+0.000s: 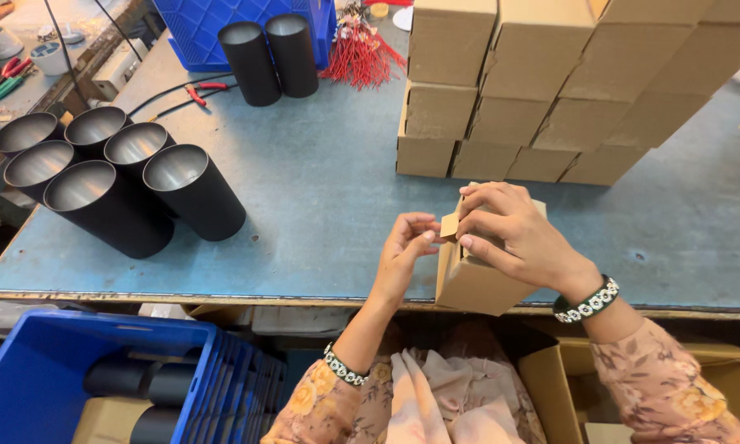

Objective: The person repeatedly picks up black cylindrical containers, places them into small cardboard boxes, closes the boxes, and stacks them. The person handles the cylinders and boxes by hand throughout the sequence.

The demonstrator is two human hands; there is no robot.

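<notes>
Head view: the right hand (514, 234) curls over the top of a small cardboard box (472, 284) at the near edge of the blue-grey worktop (320, 189), fingers clamped on it — the left hand (407, 247) pinches its flap. Matte black cylinders (131, 185) with shiny metal insides stand left; plain brown boxes (550, 90) are stacked behind

Cylinders (111, 181) left on table (320, 189); stacked boxes (550, 90) behind held box (477, 271); crate (57, 370) below.
</notes>
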